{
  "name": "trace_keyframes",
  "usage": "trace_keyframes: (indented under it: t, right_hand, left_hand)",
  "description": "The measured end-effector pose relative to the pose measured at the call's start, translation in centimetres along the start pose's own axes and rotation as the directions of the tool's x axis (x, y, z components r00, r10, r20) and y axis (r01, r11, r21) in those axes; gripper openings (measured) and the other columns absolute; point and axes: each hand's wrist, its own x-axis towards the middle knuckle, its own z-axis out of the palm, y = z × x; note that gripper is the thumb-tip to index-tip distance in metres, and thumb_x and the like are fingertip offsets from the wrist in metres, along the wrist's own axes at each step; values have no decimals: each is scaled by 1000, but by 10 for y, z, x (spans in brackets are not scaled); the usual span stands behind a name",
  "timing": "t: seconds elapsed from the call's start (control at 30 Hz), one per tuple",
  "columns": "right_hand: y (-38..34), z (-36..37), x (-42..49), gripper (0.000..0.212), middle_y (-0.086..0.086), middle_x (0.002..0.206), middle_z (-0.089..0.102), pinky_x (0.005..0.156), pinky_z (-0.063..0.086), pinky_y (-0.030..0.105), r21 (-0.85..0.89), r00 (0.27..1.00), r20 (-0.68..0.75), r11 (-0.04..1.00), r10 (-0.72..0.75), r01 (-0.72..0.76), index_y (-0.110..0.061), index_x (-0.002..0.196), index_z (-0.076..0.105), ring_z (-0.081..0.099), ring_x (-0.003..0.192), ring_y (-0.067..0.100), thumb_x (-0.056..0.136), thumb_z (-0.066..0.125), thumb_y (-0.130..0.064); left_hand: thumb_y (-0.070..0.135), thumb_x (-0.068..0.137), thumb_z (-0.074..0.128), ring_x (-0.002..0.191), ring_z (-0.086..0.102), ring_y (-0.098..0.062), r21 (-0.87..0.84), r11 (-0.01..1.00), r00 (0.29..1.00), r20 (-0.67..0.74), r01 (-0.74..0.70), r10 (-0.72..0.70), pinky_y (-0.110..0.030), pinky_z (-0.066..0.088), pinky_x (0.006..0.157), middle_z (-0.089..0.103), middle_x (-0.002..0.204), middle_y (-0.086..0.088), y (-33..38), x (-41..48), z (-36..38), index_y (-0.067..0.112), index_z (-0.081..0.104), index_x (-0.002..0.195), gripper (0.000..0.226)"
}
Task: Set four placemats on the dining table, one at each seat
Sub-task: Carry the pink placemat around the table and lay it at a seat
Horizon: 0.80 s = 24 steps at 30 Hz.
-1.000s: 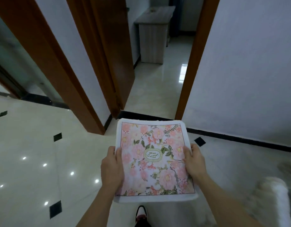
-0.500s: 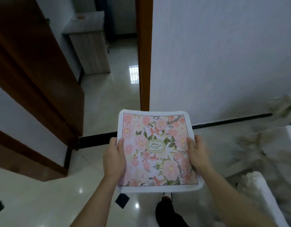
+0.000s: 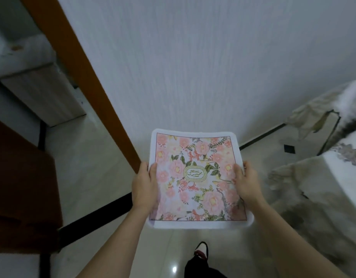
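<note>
Wall point(image 3: 193, 67), white and textured, fills the far centre; glossy tiled floor point(image 3: 88, 161) below it, with an orange-brown door frame point(image 3: 78, 73) slanting down the left side and a pale cabinet point(image 3: 42, 91) visible through the opening beyond. At right, a cloth-covered surface point(image 3: 345, 177) with a grey flower print, probably the dining table, though blurred and only partly in frame; rumpled pale fabric point(image 3: 313, 117) on a dark frame beside it could be a seat cover. No placemat seen on that surface. Placemat point(image 3: 197, 177), floral pink with white border and an oval emblem at centre, is held flat in the air at mid-frame, well apart from the table. Count: one placemat face showing; whether more lie stacked beneath cannot be told. Left hand point(image 3: 144, 185) is closed over the left edge, thumb on top, fingers curled under; right hand point(image 3: 246, 184) likewise pinches the right edge. One shoe point(image 3: 201, 251) shows near the bottom. Judgement: step in hand is the carry toward the table; none of the four looks laid. Next move calls for turning right, reaching a seat, and lowering the mat flat and square to the table edge.
</note>
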Motion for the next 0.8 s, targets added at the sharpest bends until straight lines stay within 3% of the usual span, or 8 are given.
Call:
trace_keyframes:
  t: [0.1,0.3,0.67,0.8]
  right_hand:
    - [-13,-27,49,19,10,94,65,71,55,46,-16,997,-79,1000,0,-1,-12,102,52,65,84,27,101,44,-29]
    - [-16,-82,116,21,3,85,62,59,43,33,-24,968,-250,999,22,-28,-12,91,52,59,76,19,100,46,-29]
    - [0,-161,211,23,3,89,61,68,49,39,48,865,-480,989,147,-142,-11,95,51,60,82,20,99,47,-34]
    - [-3,-187,260,22,0,87,59,58,42,31,58,809,-566,986,162,-156,-13,95,51,58,79,17,100,46,-33]
  left_hand:
    - [32,104,42,56,51,-16,-6,999,998,40,-46,46,-20,31,43,54,67,2,37,47,41,10,48,86,28]
    - [37,103,42,64,64,-26,-62,989,977,162,-133,142,-46,54,53,62,72,-4,101,110,119,14,51,87,29]
    - [35,104,41,65,64,-24,-113,950,878,363,-292,313,-38,51,54,63,74,-4,211,196,247,12,55,94,29]
    - [38,104,39,65,64,-25,-150,932,831,424,-328,361,-42,53,55,64,75,-5,250,240,304,13,53,93,31]
